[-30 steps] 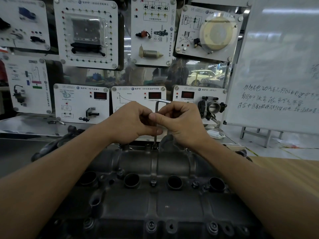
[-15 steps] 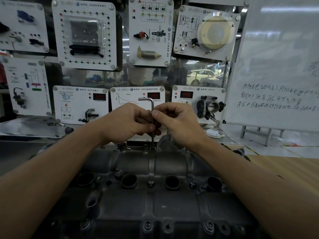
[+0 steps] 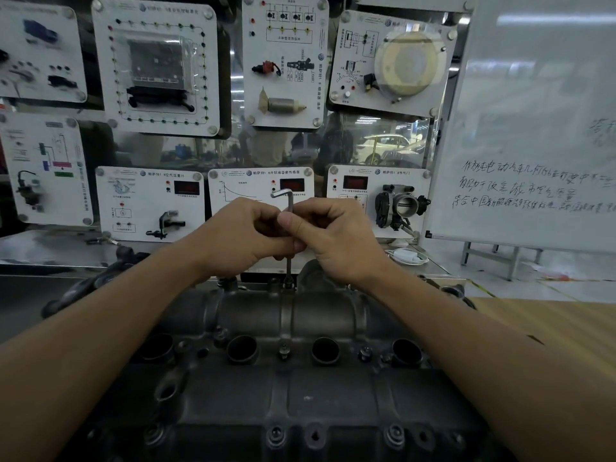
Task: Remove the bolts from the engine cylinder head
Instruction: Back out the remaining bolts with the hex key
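Head view: you look down over both forearms at a dark cylinder head (image 3: 300, 388) that fills the lower half of the picture, with a wooden surface (image 3: 566, 328) showing at its right.
Left hand (image 3: 240, 241): your fingers are curled tight and, with the thumb, hold the lower shaft of the hex key (image 3: 289, 201), knuckles turned up toward you.
Right hand (image 3: 336, 241): your thumb and curled forefinger pinch the same shaft from the other side. The two hands touch each other around it.
Hex key: it is L-shaped and stands upright. Its short arm is at the top and points left, clear of both hands. The long shaft runs down through your grip and comes out below.
Bolt under the key (image 3: 288, 281): it sits at the middle of the head's far edge. The key's tip meets it, though you cannot tell how far the bolt stands out.
Centre bolt (image 3: 283, 351): it stands in the middle of the head, between the two inner wells.
Near-edge bolts (image 3: 276, 433): several are in their holes in a row along the head's near edge.
Wells (image 3: 242, 348): four round dark openings lie in a line across the head.
Training panels (image 3: 156, 65): white boards with mounted parts cover the wall beyond the far edge, and one carries a throttle body (image 3: 401, 205).
Whiteboard (image 3: 533, 128): it stands at the right with handwritten lines on it.
White charger (image 3: 406, 255): it lies with its cable on the steel bench behind your right hand.
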A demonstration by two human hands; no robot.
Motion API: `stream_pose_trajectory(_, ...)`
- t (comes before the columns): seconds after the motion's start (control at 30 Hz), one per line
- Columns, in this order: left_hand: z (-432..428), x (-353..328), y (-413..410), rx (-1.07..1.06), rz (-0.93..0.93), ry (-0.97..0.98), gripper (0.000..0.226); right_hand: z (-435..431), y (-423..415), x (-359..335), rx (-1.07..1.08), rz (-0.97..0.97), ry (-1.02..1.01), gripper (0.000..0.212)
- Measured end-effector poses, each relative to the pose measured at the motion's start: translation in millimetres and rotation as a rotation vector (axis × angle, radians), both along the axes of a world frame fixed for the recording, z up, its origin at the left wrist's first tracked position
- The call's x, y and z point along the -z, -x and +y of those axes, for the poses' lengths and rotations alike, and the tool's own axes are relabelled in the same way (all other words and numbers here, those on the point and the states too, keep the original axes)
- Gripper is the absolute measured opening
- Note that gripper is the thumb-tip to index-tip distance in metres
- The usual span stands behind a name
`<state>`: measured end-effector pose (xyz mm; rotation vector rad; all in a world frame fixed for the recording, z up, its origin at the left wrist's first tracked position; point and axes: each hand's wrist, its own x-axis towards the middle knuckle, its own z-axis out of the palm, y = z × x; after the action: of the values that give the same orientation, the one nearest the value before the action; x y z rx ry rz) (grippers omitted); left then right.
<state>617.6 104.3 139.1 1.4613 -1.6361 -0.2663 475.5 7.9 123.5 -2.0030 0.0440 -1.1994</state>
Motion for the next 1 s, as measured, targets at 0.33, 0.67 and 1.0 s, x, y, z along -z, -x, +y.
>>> stream_pose_trajectory(0.33,3.6,-3.2,-4.5,0.049,-0.035,-0.102,0.011,2.7,-1.4,-1.2,0.015,0.060,-0.003,0.017)
stream_pose_trajectory(0.67,1.7,0.6,2.3,-0.033,-0.098,0.038,0.014,0.7,-0.3,-0.6,0.117,0.006,-0.055,0.015)
stream_pose_trajectory(1.0,6.3,-3.0,-2.7,0.085,-0.068,-0.096,0.013,2.5,1.5,-1.5,0.020,0.006,-0.024,0.008)
